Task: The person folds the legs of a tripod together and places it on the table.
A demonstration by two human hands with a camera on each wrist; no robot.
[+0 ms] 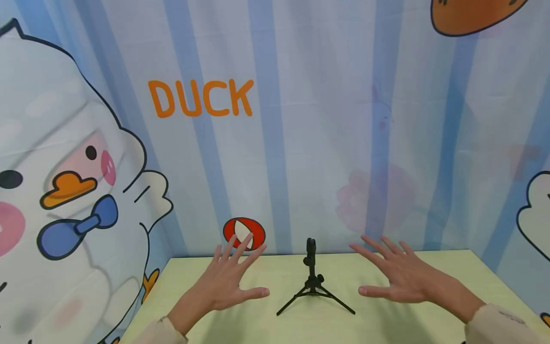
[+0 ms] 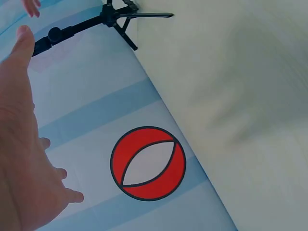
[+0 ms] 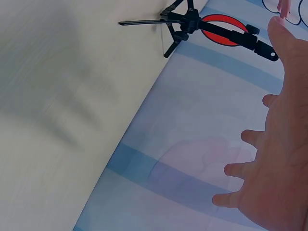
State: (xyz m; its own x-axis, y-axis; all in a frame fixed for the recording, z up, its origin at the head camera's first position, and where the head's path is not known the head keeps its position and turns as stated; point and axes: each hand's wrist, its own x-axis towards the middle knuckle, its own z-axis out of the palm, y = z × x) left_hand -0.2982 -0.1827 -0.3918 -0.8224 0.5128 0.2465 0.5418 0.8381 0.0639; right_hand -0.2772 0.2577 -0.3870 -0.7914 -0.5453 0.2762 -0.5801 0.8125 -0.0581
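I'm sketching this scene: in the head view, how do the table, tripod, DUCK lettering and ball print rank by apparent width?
1. Table
2. DUCK lettering
3. Tripod, across its legs
4. Ball print

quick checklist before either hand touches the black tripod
1. Tripod upright with legs spread on the table: ok.
2. Left hand holding nothing, fingers spread: ok.
3. Right hand holding nothing, fingers spread: ok.
4. A hand already steadying the tripod: not ok, both are apart from it.
5. Tripod's knobs tightened: cannot tell.
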